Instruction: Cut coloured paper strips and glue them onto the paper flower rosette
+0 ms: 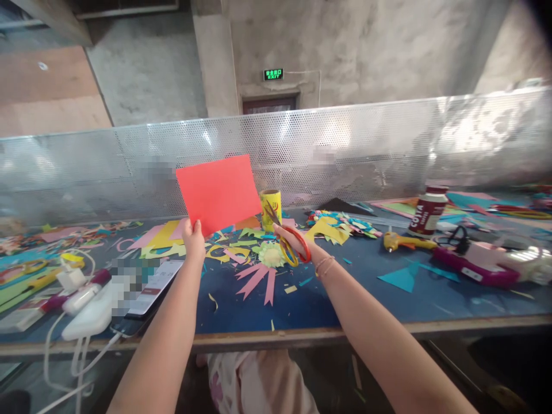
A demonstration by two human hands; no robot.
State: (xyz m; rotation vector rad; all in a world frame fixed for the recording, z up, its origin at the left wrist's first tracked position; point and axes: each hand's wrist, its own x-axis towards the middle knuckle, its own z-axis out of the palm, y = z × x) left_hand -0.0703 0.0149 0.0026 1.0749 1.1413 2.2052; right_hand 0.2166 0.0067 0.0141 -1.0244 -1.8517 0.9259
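So the red paper (pixel 219 194) is up in the air just left of centre in the frame, and the left hand (pixel 194 238) has its fingers clamped on the lower left corner, thumb on the near face. The right hand (pixel 304 234), around the middle, has its fingers closed round the red and yellow handles of the scissors (pixel 273 215), blades pointing up and to the left, apart from the paper. Right behind the blades there's a yellow can (pixel 266 215) standing upright on the desk (pixel 310 310); the top looks open, but I can't make out what's inside. Over on the right of the frame a brown coffee bottle (pixel 426 214) stands upright with its lid on, so whatever's in it is hidden. A yellow glue gun (pixel 407 241) lies just beside it. Below the scissors you've got a pale green rosette (pixel 271 256) with pink strips (pixel 259 280) fanned out under it, and coloured scraps (pixel 330 229) are piled up right of the can. Lower left, a phone (pixel 157 284) lies next to a white power bank (pixel 88 316) with cables hanging off the edge.
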